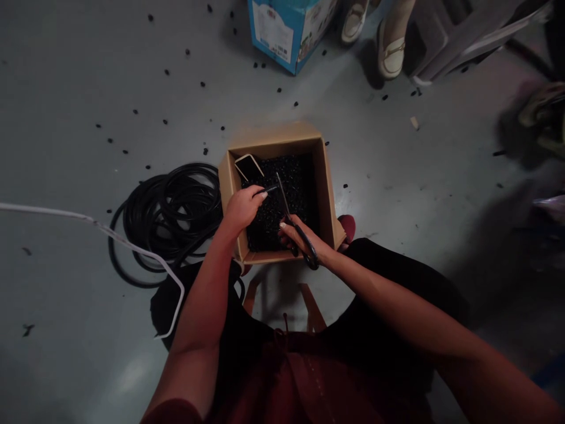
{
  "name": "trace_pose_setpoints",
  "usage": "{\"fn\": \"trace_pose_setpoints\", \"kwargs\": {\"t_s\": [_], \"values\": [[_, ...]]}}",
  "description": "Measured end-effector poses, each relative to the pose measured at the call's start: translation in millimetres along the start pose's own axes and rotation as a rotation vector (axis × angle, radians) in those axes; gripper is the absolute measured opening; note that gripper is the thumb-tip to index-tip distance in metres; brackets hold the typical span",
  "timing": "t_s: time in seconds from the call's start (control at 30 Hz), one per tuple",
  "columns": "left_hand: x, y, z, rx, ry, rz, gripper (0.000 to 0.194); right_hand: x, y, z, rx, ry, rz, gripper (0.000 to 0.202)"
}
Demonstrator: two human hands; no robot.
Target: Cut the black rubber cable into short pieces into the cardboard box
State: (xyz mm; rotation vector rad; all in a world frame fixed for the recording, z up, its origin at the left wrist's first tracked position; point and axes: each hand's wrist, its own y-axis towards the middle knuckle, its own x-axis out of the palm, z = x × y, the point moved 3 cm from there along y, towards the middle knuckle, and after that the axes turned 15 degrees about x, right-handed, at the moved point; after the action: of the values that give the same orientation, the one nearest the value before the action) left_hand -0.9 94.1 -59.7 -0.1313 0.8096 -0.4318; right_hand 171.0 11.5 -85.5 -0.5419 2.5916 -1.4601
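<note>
My left hand (pixel 244 207) is closed around a black hose (pixel 272 188), whose free end points right over the cardboard box (pixel 323 194). My right hand (pixel 304 232) grips a pair of scissors (pixel 285 199) with black handles, the blades pointing up and away from me. The blades are beside the hose's end; whether they touch it I cannot tell. Under both hands, the box holds many small black pieces (pixel 296 168). A dark rectangular thing with a pale edge (pixel 249 168) leans in the box's far left corner.
Left of the box lies a coil of black hose (pixel 152 218). A pale cable (pixel 119 237) crosses from the left. Small black bits dot the grey floor (pixel 66 176). Farther off are a blue carton (pixel 276 35), another person's shoes (pixel 392 56) and a grey plastic stool (pixel 445 35).
</note>
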Motion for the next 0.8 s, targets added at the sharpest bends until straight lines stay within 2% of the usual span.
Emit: {"fn": "trace_pose_setpoints", "kwargs": {"t_s": [0.23, 0.8], "values": [[2.0, 0.4, 1.0, 0.016, -0.069, -0.017, 0.038, -0.7, -2.9, -1.4, -0.014, 0.001, -0.002, 0.022], [4.8, 0.5, 1.6, 0.025, -0.066, -0.033, 0.038, -4.4, -3.4, -9.1, -0.029, -0.028, -0.005, 0.025]]}}
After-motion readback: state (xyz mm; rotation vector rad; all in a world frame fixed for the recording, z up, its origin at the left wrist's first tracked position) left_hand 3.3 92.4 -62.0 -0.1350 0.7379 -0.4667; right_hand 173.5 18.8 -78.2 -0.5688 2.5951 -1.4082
